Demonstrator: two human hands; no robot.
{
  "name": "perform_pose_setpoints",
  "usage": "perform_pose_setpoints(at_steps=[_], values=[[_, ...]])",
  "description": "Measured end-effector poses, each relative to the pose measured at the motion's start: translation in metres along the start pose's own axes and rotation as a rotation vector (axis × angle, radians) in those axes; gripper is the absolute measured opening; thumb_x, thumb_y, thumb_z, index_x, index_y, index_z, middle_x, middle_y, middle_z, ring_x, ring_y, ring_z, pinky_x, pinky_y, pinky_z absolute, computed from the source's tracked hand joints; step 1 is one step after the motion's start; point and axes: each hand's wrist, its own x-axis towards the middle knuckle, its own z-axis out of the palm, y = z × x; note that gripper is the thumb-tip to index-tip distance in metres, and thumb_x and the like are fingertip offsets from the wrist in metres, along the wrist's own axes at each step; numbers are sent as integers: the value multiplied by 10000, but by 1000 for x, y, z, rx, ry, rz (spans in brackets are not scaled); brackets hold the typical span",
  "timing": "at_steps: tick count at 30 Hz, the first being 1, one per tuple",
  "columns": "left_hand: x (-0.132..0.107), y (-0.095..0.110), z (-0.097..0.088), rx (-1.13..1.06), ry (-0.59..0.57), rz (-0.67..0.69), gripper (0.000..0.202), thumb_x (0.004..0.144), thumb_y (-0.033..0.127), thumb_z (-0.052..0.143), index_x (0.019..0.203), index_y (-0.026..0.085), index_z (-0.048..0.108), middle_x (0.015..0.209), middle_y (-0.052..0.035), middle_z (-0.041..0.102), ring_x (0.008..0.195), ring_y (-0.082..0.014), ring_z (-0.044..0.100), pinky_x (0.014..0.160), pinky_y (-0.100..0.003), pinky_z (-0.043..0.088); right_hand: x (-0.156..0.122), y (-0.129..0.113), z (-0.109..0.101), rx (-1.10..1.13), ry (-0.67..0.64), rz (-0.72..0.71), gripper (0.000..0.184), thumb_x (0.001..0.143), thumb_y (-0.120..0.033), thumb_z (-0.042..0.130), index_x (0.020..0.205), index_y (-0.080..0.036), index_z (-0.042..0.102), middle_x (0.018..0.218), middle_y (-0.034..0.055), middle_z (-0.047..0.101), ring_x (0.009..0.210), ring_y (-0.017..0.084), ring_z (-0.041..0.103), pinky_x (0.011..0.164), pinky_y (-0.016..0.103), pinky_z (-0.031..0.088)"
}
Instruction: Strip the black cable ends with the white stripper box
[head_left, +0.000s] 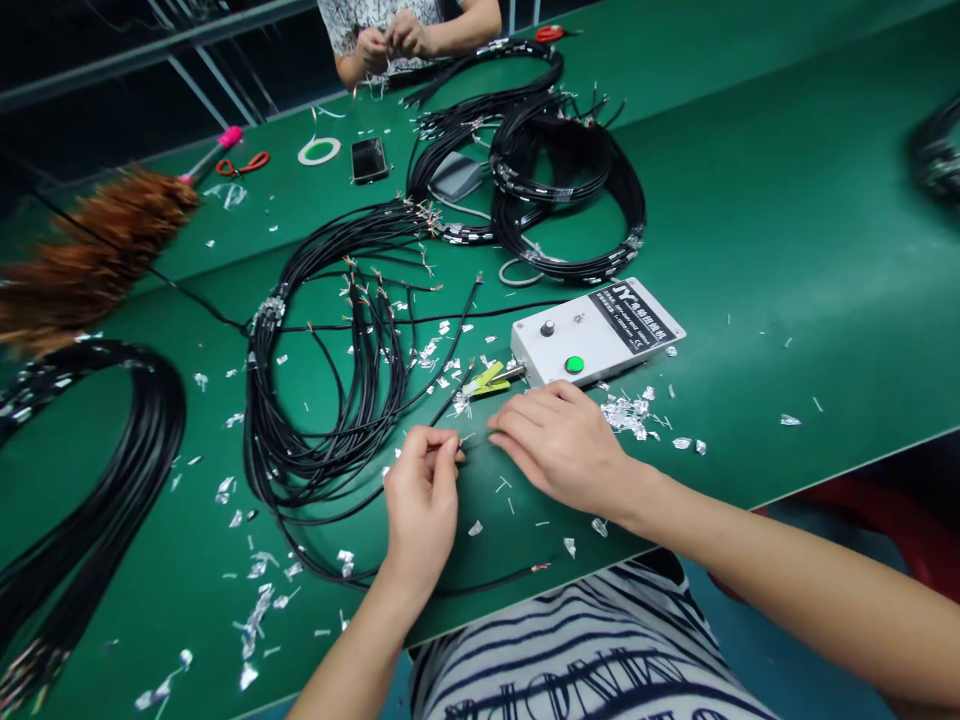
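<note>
My left hand (427, 490) is closed in a pinch near the front of the table, on the end of a black cable (352, 518) that runs in from the coil at left. Fine wire ends show at its fingertips. My right hand (562, 445) faces it with fingers pressed together. A faint, blurred strand seems to cross the small gap between the hands; what the right fingers hold is too fine to make out. Just beyond them, a white control box (592, 340) with a knob and green button has a yellow clip (487, 380) at its left end.
Coils of black cable (259, 400) lie at left and at the back (637, 200). Foil scraps (630, 415) litter the green table. Farther off are a brown duster (97, 250), red-handled scissors (244, 165), a tape roll (319, 151), a phone (369, 160) and a co-worker's hands (394, 40).
</note>
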Motion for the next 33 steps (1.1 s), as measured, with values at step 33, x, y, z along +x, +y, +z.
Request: perform_pose_setpoints(at_steps=[33], values=[[53, -6, 4, 159, 3, 138, 86, 864, 237, 525, 782, 211, 528, 673, 14, 603, 571, -144, 578, 561, -250, 415, 42, 46, 5, -321, -160, -99, 277, 907, -56, 484, 719, -191, 634, 696, 15, 638, 744, 187, 506, 790, 364, 265]])
